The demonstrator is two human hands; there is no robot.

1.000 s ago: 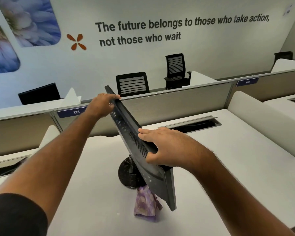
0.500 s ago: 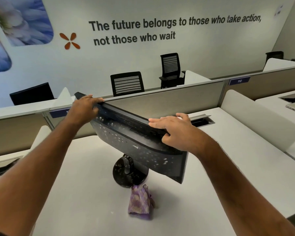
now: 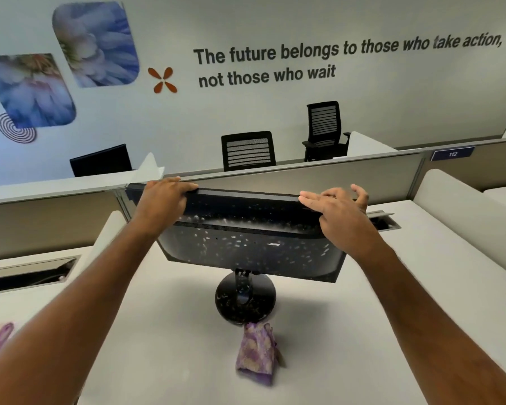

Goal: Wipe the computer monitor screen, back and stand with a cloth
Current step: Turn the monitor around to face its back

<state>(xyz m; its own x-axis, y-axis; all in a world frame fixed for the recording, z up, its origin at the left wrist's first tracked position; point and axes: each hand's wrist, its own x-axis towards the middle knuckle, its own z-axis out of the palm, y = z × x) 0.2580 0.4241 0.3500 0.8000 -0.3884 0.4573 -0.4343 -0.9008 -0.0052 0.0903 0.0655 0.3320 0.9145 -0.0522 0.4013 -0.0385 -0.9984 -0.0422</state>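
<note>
While the monitor [image 3: 246, 238] stands on its round stand [image 3: 245, 299] mid-desk [image 3: 362, 331] with its speckled back toward the wearer, the head view shows the left hand [image 3: 164, 200] curled over the top edge near its left end and the right hand [image 3: 338, 211] lying loosely on the right end, fingers spread and not clamped. With both hands empty of cloth, the purple cloth [image 3: 256, 353] sits crumpled on the desk just in front of the stand, so the sensible move, as I judge it, is to steady the panel with 1 hand, square it gently, then free the right hand for the cloth.
</note>
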